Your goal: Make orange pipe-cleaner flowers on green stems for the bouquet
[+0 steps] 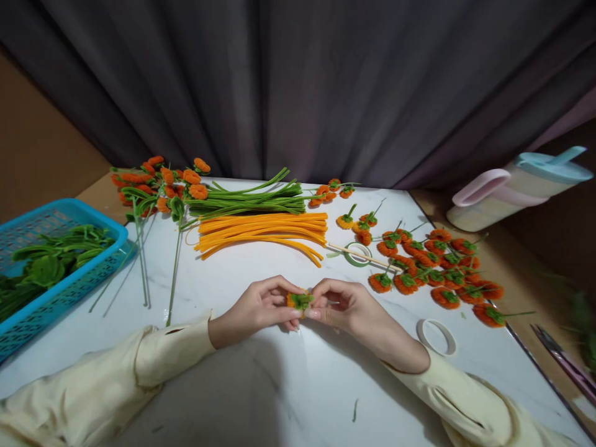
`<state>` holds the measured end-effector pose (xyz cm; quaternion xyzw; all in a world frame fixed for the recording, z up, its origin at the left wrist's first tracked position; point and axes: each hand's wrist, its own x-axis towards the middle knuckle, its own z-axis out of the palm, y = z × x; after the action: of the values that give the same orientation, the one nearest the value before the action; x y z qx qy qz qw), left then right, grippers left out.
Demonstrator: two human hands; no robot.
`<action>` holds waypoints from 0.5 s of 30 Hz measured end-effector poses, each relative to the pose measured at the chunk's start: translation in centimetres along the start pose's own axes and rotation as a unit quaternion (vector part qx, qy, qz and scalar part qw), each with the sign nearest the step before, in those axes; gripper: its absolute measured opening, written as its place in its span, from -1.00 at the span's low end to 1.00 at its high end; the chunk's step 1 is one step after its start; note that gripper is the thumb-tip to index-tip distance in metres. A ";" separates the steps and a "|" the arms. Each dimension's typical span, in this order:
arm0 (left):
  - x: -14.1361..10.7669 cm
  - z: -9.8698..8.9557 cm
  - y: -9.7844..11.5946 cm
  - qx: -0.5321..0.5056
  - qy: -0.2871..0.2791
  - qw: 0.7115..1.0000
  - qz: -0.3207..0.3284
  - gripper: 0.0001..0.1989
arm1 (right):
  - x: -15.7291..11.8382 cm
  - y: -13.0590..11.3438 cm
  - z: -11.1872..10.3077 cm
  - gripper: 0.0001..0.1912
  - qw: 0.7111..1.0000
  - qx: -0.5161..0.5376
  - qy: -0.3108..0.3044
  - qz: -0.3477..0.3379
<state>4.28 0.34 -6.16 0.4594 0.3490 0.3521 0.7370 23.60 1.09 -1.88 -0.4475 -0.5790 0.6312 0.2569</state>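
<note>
Between both hands, just above the near middle of the white tabletop (pixel 233 379), is a small pipe-cleaner flower (pixel 300 300), yellow-orange with a green centre. My left hand (pixel 263 305) pinches its left side between thumb and fingers. From the right, my right hand (pixel 342 304) closes thumb and forefinger on the flower's edge. Fingers cover part of it. Beyond the hands lie a bundle of yellow-orange pipe cleaners (pixel 261 230) and a bundle of green ones (pixel 251 202) behind it.
Several orange flower heads (pixel 437 261) lie at the right, near a green tape roll (pixel 357 253), a wooden stick (pixel 363 256) and a white tape roll (pixel 436 336). Stemmed orange flowers (pixel 158 180) and a blue basket (pixel 118 233) of green leaves are left. A tumbler (pixel 507 192) and pliers (pixel 554 347) stand far right.
</note>
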 end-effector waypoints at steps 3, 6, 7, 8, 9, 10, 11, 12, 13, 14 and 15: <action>0.0 0.0 0.0 -0.004 0.001 1.000 -0.004 -0.65 | 0.1 0.1 -0.1 -0.57 1.000 0.020 -0.001 0.000; 0.0 0.1 0.0 -0.004 0.002 1.000 -0.013 -0.64 | 0.2 0.1 -0.3 -0.58 1.000 0.025 -0.003 0.009; 0.0 0.1 0.0 -0.003 0.002 1.000 -0.014 -0.64 | 0.2 0.2 -0.4 -0.58 0.999 0.027 -0.007 0.019; 0.0 0.1 -0.1 -0.001 0.004 1.000 -0.012 -0.64 | 0.3 0.2 -0.5 -0.58 0.999 0.028 -0.014 0.032; -0.1 0.2 -0.1 0.004 0.008 1.000 -0.008 -0.64 | 0.3 0.2 -0.5 -0.58 0.998 0.027 -0.020 0.047; -0.1 0.2 0.0 0.013 0.016 1.000 -0.002 -0.64 | 0.3 0.2 -0.6 -0.58 0.998 0.023 -0.024 0.059; -0.2 0.2 0.0 0.029 0.025 0.999 0.002 -0.65 | 0.2 0.2 -0.6 -0.58 0.997 0.016 -0.026 0.068; -0.3 0.3 0.0 0.052 0.036 0.998 0.004 -0.65 | 0.1 0.1 -0.6 -0.58 0.997 0.006 -0.025 0.074; -0.4 0.4 0.1 0.079 0.046 0.996 0.005 -0.66 | 0.1 -0.1 -0.7 -0.59 0.997 -0.008 -0.023 0.077; -0.5 0.4 0.1 0.109 0.053 0.993 0.006 -0.66 | 0.0 -0.2 -0.7 -0.60 0.996 -0.021 -0.022 0.078; -0.6 0.5 0.1 0.137 0.057 0.989 0.009 -0.67 | -0.1 -0.4 -0.7 -0.61 0.996 -0.034 -0.020 0.079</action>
<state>4.35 -0.28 -5.78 0.5381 0.4310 0.3330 0.6433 24.15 1.37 -1.39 -0.4877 -0.5680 0.6382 0.1796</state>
